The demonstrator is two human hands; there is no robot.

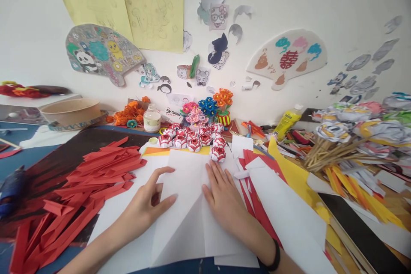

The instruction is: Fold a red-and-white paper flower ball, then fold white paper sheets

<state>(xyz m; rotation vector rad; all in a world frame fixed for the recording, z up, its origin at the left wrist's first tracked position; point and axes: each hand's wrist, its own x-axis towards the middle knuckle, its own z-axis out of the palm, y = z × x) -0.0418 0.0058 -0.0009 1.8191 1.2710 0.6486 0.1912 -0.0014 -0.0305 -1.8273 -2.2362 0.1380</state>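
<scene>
A white sheet of paper [188, 180] with fold lines lies before me, its near part raised along a crease. My right hand [223, 190] rests flat on the right side of this sheet, fingers stretched towards the far edge. Over the sheet's left side my left hand [154, 199] is held with thumb and index finger apart and the other fingers curled. Nothing shows between its fingers. Just past my right fingertips sits a red and white paper flower [218, 153], in front of a cluster of similar paper flowers [192, 139].
Folded red paper strips [86, 192] are piled at left. White paper sheets [285, 205] and yellow paper [289, 171] lie at right, beside a black-covered book [359, 231]. Stemmed paper flowers [334, 130], a glue jar [152, 119] and a yellow bottle [288, 123] stand farther back.
</scene>
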